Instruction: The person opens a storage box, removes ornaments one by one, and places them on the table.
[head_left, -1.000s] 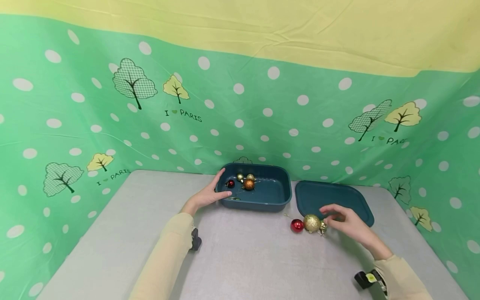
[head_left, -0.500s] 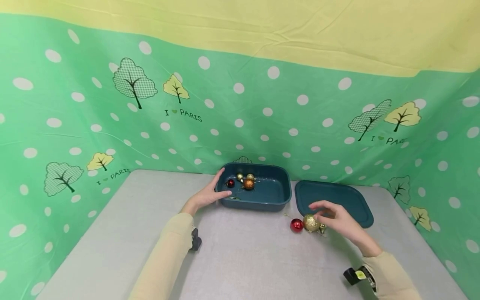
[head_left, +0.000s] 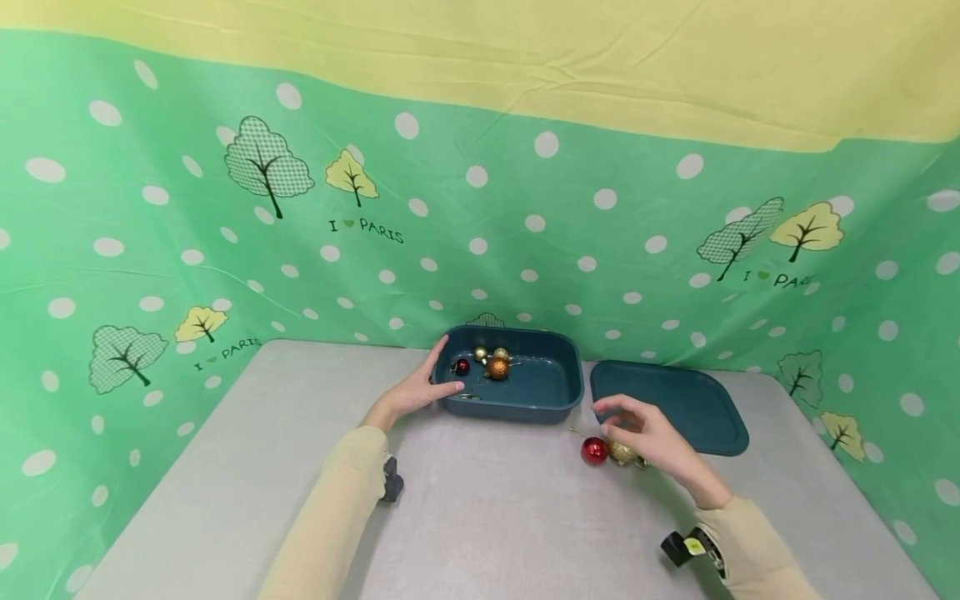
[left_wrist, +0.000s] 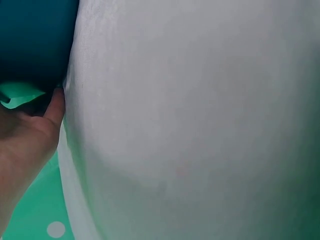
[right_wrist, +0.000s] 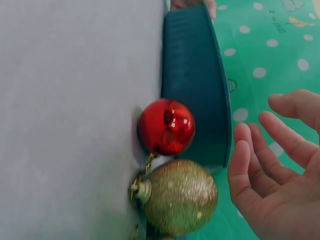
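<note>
A teal box [head_left: 555,402] stands at the back of the grey table [head_left: 487,525] with a small red ball [head_left: 462,367], an orange ball [head_left: 497,367] and two small gold balls in it. My left hand [head_left: 427,385] cups its left end, thumb on the front wall; the left wrist view shows that hand [left_wrist: 30,145] touching the box [left_wrist: 35,40]. A shiny red ball [head_left: 593,451] and a gold glitter ball [head_left: 619,453] lie in front of the box. My right hand [head_left: 641,427] hovers over the gold ball, fingers loosely spread. The right wrist view shows the hand [right_wrist: 272,175] apart from the gold ball [right_wrist: 181,197] and red ball [right_wrist: 166,127].
The box's teal lid [head_left: 697,398] lies flat to the right of the box, behind my right hand. A green dotted cloth [head_left: 150,250] walls the table at the back and both sides. Cameras are strapped to each wrist [head_left: 686,547].
My right hand has moved left, from beside the gold glitter ball to above it, partly hiding it. The left hand and the box have not moved.
</note>
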